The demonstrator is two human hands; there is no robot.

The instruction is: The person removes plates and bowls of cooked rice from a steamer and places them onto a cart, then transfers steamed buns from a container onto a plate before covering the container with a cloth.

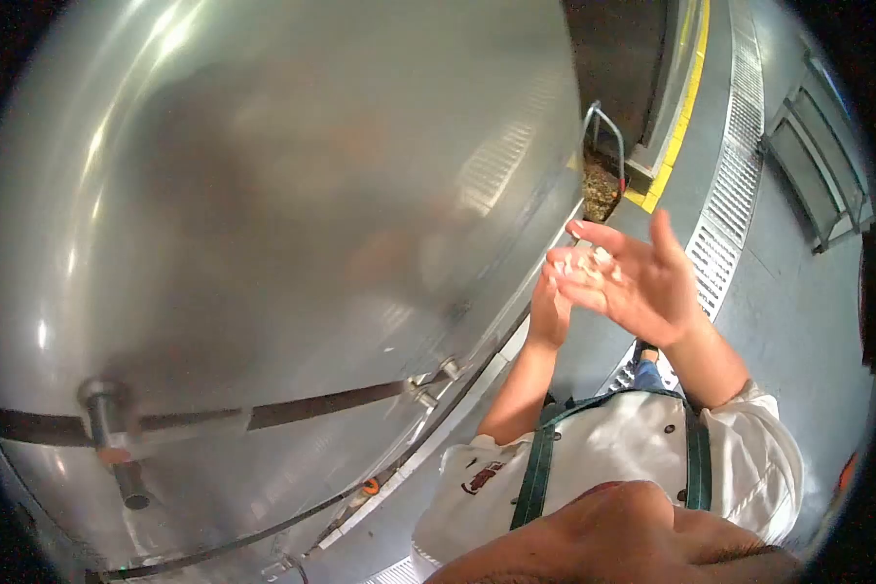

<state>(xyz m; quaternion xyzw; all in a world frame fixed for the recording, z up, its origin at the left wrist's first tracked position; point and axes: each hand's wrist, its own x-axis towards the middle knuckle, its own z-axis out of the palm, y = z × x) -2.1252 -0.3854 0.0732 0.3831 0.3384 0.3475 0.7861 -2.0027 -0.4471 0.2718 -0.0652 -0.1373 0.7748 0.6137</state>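
Palm up, my right hand [642,282] is stretched out beside the large metal tank [292,224], with the thumb raised. Several small pale flakes [594,263] lie on its fingers and palm; I cannot make out what they are. My left hand [549,316] is close against the right hand's fingertips, nearer the tank. Its fingers are mostly hidden behind the right hand, so their grip does not show. Neither hand appears to touch the tank.
Metal fittings [112,443] stick out of the tank's lower side. A floor grate [728,209] runs beside a yellow edge line [674,146]. A bent metal handrail [608,136] stands past the hands. A grey metal step frame [820,161] is at right.
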